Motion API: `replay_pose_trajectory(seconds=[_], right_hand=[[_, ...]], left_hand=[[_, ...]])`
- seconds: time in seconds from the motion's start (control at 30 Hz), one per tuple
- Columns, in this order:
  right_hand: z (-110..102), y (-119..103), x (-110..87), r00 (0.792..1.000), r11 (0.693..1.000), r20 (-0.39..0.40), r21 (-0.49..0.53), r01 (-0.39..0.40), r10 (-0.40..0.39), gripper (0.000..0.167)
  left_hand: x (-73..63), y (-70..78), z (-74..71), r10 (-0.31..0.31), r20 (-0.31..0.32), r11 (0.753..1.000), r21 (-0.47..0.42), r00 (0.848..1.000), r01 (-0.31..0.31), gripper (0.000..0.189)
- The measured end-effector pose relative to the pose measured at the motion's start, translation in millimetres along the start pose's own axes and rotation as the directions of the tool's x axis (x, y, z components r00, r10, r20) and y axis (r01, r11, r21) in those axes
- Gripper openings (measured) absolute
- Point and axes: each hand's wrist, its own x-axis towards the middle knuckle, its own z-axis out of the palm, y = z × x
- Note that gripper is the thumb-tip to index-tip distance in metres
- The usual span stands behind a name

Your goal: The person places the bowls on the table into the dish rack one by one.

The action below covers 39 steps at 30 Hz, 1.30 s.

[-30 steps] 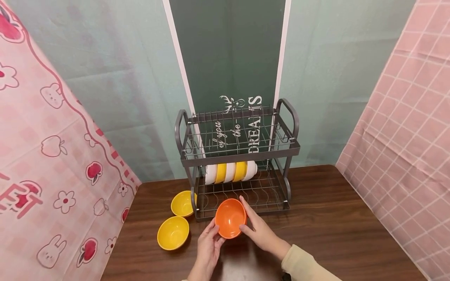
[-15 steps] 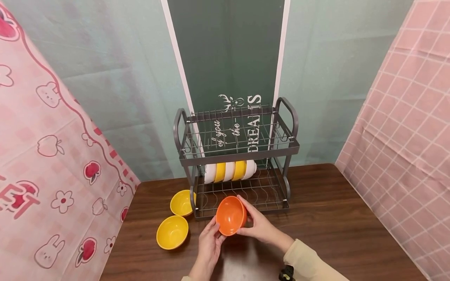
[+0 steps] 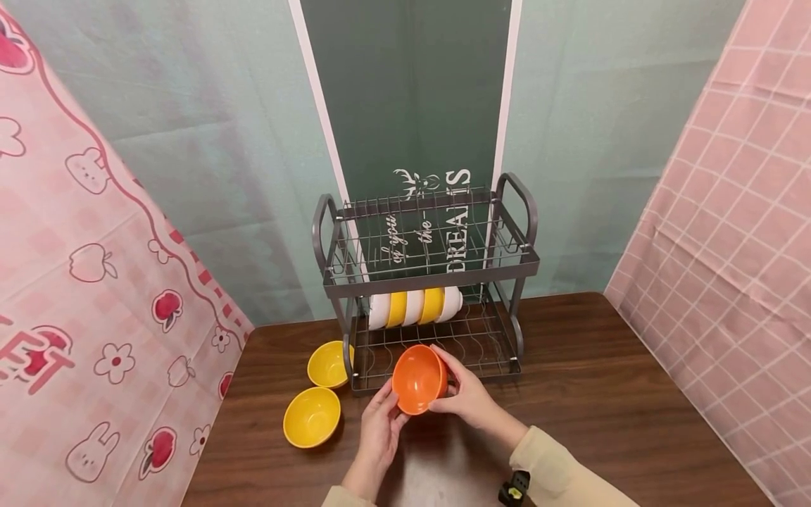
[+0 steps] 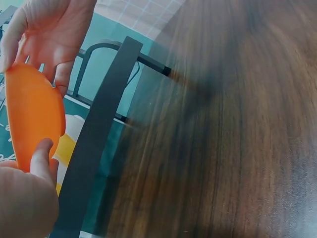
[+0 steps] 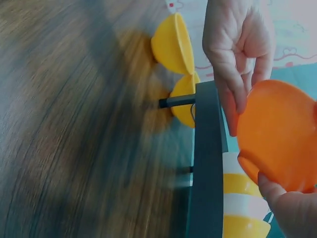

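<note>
An orange bowl (image 3: 418,379) is held up between both hands in front of the dish rack, its opening turned toward the head camera. My left hand (image 3: 379,431) grips its lower left side, thumb at the rim. On the right side, my right hand (image 3: 470,398) holds it with the thumb low and the fingers spread up the outside. In the left wrist view the orange bowl (image 4: 34,114) shows its outer wall and foot ring. The right wrist view also has the bowl (image 5: 280,134) between the two hands.
A two-tier grey dish rack (image 3: 431,278) stands at the back of the wooden table (image 3: 608,394). White and yellow bowls (image 3: 415,308) stand on edge in a row on its lower tier. Two yellow bowls (image 3: 312,417) sit left of the rack, one behind the other.
Both hands have raised the orange bowl slightly away from me, toward the rack's lower tier. The right thumb has shifted to the bowl's lower right edge.
</note>
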Motion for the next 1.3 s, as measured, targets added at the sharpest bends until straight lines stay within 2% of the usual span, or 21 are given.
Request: replay_pose_trajectory(seconds=[0.13, 0.23, 0.3, 0.37, 0.4, 0.47, 0.53, 0.6, 0.63, 0.67, 0.7, 0.73, 0.77, 0.93, 1.03, 1.1, 1.17, 1.3], right_hand=[[-1.1, -3.4, 3.1, 0.999, 0.998, -0.026, 0.040, -0.045, 0.046, 0.092], [-3.8, -4.8, 6.6, 0.996, 0.996, -0.059, 0.064, -0.066, 0.070, 0.091], [-6.8, -5.4, 9.6, 0.992, 0.995, -0.096, 0.063, -0.081, 0.086, 0.091], [-11.1, -5.8, 13.5, 0.988, 0.996, -0.133, 0.050, -0.075, 0.081, 0.092], [-13.9, -6.4, 15.5, 0.985, 0.997, -0.154, 0.032, -0.070, 0.074, 0.092], [-21.1, -6.6, 20.5, 0.977, 0.997, -0.201, -0.020, -0.075, 0.070, 0.093], [-30.1, -6.7, 26.3, 0.970, 0.993, -0.238, -0.086, -0.082, 0.059, 0.094], [-40.5, -7.0, 32.4, 0.961, 0.981, -0.271, -0.168, -0.101, 0.052, 0.095], [-45.8, -6.8, 35.7, 0.956, 0.971, -0.290, -0.211, -0.113, 0.048, 0.096], [-51.2, -7.0, 38.9, 0.952, 0.959, -0.303, -0.256, -0.119, 0.037, 0.096], [-56.3, -7.4, 41.8, 0.949, 0.947, -0.314, -0.297, -0.122, 0.024, 0.096], [-61.3, -7.7, 44.8, 0.947, 0.935, -0.322, -0.333, -0.123, 0.010, 0.096], [-65.7, -8.1, 47.8, 0.945, 0.920, -0.328, -0.372, -0.123, -0.006, 0.096], [-81.2, -5.4, 60.5, 0.947, 0.875, -0.318, -0.471, -0.108, -0.054, 0.093], [-86.4, -0.1, 67.7, 0.952, 0.849, -0.300, -0.518, -0.106, -0.064, 0.093], [-89.1, 4.1, 72.9, 0.955, 0.828, -0.289, -0.550, -0.108, -0.068, 0.093], [-91.1, 7.9, 78.3, 0.957, 0.812, -0.283, -0.573, -0.112, -0.067, 0.094], [-94.1, 15.2, 88.4, 0.958, 0.789, -0.283, -0.599, -0.133, -0.053, 0.094]], left_hand=[[1.8, 4.8, 1.4, 0.012, 0.036, 0.999, 0.042, 0.999, -0.014, 0.052], [4.9, 9.9, 2.6, 0.064, 0.033, 0.986, 0.153, 0.997, -0.068, 0.051], [8.5, 14.2, 2.4, 0.147, 0.013, 0.952, 0.269, 0.989, -0.145, 0.048], [13.0, 20.2, 1.7, 0.266, -0.025, 0.889, 0.394, 0.964, -0.235, 0.043], [15.3, 23.8, 1.0, 0.333, -0.051, 0.843, 0.462, 0.941, -0.274, 0.040], [20.8, 31.1, -2.2, 0.472, -0.089, 0.739, 0.581, 0.877, -0.339, 0.033], [26.0, 39.2, -6.2, 0.594, -0.107, 0.630, 0.679, 0.797, -0.378, 0.028], [31.3, 46.8, -10.8, 0.689, -0.107, 0.523, 0.758, 0.717, -0.390, 0.025], [34.3, 50.0, -13.3, 0.720, -0.100, 0.481, 0.785, 0.687, -0.390, 0.025], [37.3, 53.0, -15.9, 0.740, -0.094, 0.447, 0.808, 0.666, -0.383, 0.026], [40.4, 55.4, -18.5, 0.748, -0.093, 0.426, 0.827, 0.657, -0.367, 0.027], [43.3, 57.3, -21.2, 0.744, -0.097, 0.418, 0.840, 0.662, -0.346, 0.029], [45.9, 59.1, -23.8, 0.731, -0.105, 0.420, 0.847, 0.674, -0.324, 0.031], [55.1, 62.3, -34.6, 0.631, -0.120, 0.442, 0.867, 0.766, -0.229, 0.042], [58.7, 61.0, -39.3, 0.615, -0.084, 0.405, 0.887, 0.784, -0.222, 0.044], [60.6, 59.6, -41.4, 0.613, -0.061, 0.379, 0.898, 0.788, -0.225, 0.045], [61.9, 57.9, -42.5, 0.615, -0.041, 0.362, 0.902, 0.788, -0.236, 0.046], [62.1, 56.6, -43.6, 0.590, -0.034, 0.373, 0.898, 0.807, -0.235, 0.055]])
